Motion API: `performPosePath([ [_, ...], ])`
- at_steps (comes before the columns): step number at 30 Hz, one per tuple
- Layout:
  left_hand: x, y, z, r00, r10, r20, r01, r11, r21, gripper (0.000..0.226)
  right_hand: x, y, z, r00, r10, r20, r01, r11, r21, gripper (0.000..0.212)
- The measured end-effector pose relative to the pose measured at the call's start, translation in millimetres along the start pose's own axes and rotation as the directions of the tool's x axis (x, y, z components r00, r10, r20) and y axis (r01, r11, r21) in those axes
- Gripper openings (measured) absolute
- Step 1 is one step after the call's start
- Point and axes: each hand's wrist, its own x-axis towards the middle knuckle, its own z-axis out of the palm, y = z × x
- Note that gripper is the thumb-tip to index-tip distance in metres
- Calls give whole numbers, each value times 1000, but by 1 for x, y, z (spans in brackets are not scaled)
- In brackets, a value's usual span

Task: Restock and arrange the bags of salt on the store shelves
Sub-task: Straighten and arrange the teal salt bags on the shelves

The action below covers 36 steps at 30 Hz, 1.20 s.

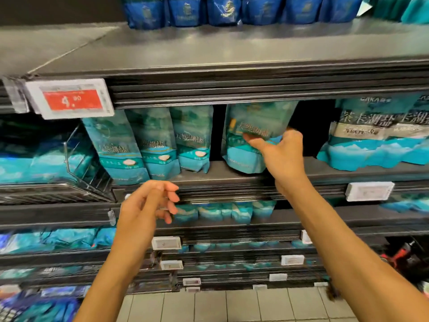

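My right hand point(277, 147) grips a teal bag of salt point(253, 126) that stands upright on the middle shelf point(232, 180), thumb and fingers curled round its front. To its left, three matching teal bags point(151, 145) stand in a row, with a dark gap between them and the held bag. My left hand point(148, 205) hovers in front of the shelf edge below that row, fingers loosely curled, holding nothing.
Larger teal bags point(380, 135) fill the right of the same shelf. Dark blue bags point(222, 10) line the top shelf. A red price tag point(72, 98) hangs at upper left above a wire basket point(76, 173). Lower shelves hold more teal bags point(222, 212); tiled floor point(220, 305) below.
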Motion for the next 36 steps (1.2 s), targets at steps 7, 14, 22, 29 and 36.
performPosePath([
  [7, -12, -7, -32, 992, -15, -124, 16, 1000, 8, 29, -2, 5, 48, 996, -74, 40, 81, 978, -191, 41],
  [14, -14, -10, -43, 984, -42, -173, 45, 999, 14, 25, -6, 7, 51, 990, -88, 109, 119, 936, -332, 32],
  [22, -7, -12, -40, 987, -43, -156, 43, 999, -5, 30, -13, 3, 45, 978, -119, 170, 172, 922, -346, 36],
  [29, -7, -15, -31, 991, -47, -125, 44, 999, -23, 28, -19, 12, 39, 968, -84, 236, 162, 928, -334, 38],
  [36, -10, -19, -29, 989, -72, -128, 67, 997, -37, 31, -27, 18, 31, 948, -67, 311, 164, 941, -297, 37],
])
